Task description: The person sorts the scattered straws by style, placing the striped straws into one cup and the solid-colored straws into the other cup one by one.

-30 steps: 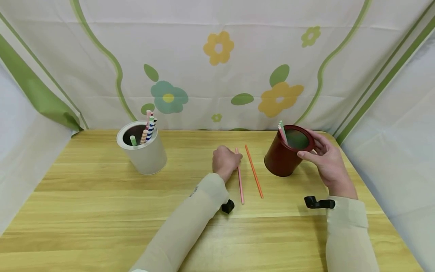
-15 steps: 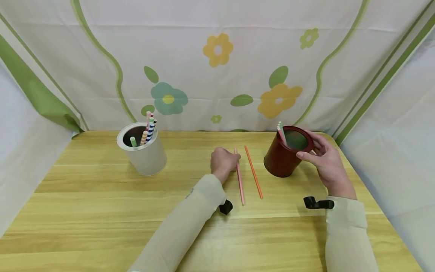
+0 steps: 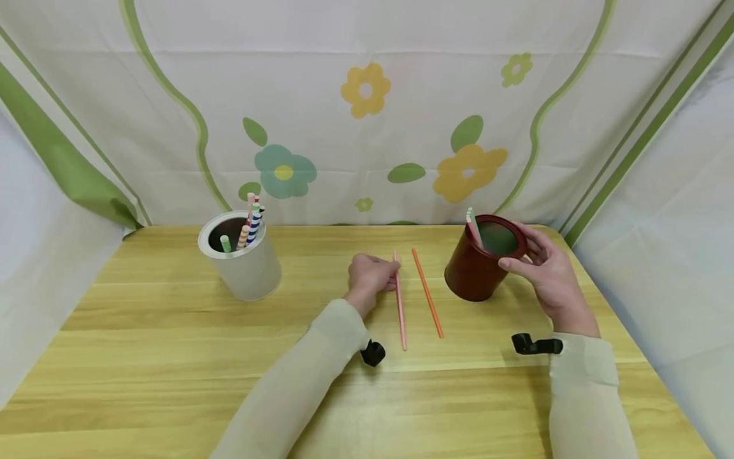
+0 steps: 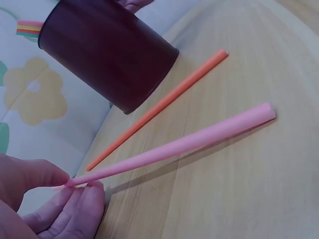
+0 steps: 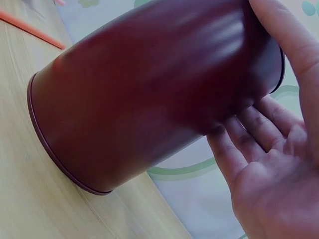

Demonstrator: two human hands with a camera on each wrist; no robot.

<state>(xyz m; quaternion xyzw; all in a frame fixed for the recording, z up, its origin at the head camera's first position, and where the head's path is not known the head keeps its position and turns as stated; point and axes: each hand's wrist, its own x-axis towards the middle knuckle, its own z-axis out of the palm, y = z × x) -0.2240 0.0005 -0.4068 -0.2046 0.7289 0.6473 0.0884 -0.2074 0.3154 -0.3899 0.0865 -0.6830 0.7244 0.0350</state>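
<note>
In the middle of the table, my left hand (image 3: 369, 277) pinches the far end of a pink straw (image 3: 401, 319) between thumb and fingers. The left wrist view shows the pink straw (image 4: 184, 144) running out from the fingertips, a shadow below it. An orange straw (image 3: 427, 294) lies to its right, apart from the hand. My right hand (image 3: 553, 280) holds a dark red can (image 3: 473, 271) by its right side, thumb near the rim and fingers behind. That can (image 5: 144, 94) stands on the table with several straws (image 3: 473, 228) leaning inside.
A white can (image 3: 249, 271) with several striped and plain straws stands at the left on the wooden table (image 3: 143, 357). Behind the table hangs a flowered curtain (image 3: 321, 95). Black wrist cameras sit on both sleeves.
My left hand has shifted slightly left, and the pink straw has moved left with it. The right hand still holds the dark red can in place.
</note>
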